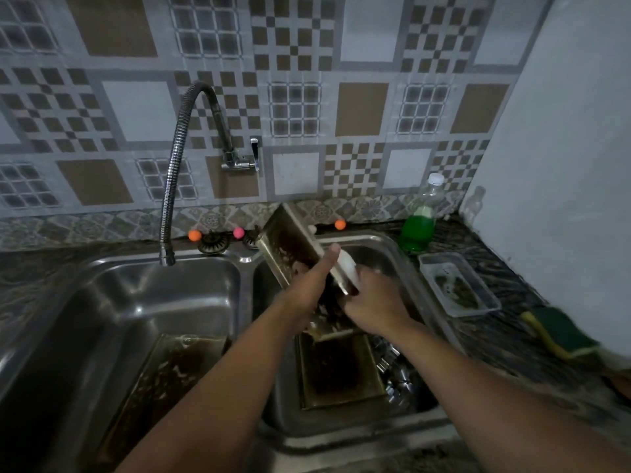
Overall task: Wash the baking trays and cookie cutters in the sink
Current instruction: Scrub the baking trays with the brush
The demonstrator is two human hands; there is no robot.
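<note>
Your two forearms reach in from the bottom edge toward the right basin of the double sink. Your left hand grips a stained baking tray, thumb along its upper edge, and holds it tilted on end above the right basin, its far corner up near the tiled wall. Your right hand is curled around something white pressed against the tray's right edge; it is blurred, and you cannot tell whether it is a sponge or foam. Below your hands a second baking tray lies flat in the right basin, dark with baked-on residue, and just right of it several shiny metal cookie cutters are piled against the basin wall. A third baking tray lies in the left basin, slanted against its floor. The flexible spring faucet arches from the wall and its nozzle hangs over the left basin; no water runs from it. On the dark marbled desk to the right stand a clear bottle of green liquid, a shallow clear plastic tray holding a greenish scrap, and nearer you a green-and-yellow sponge.
</note>
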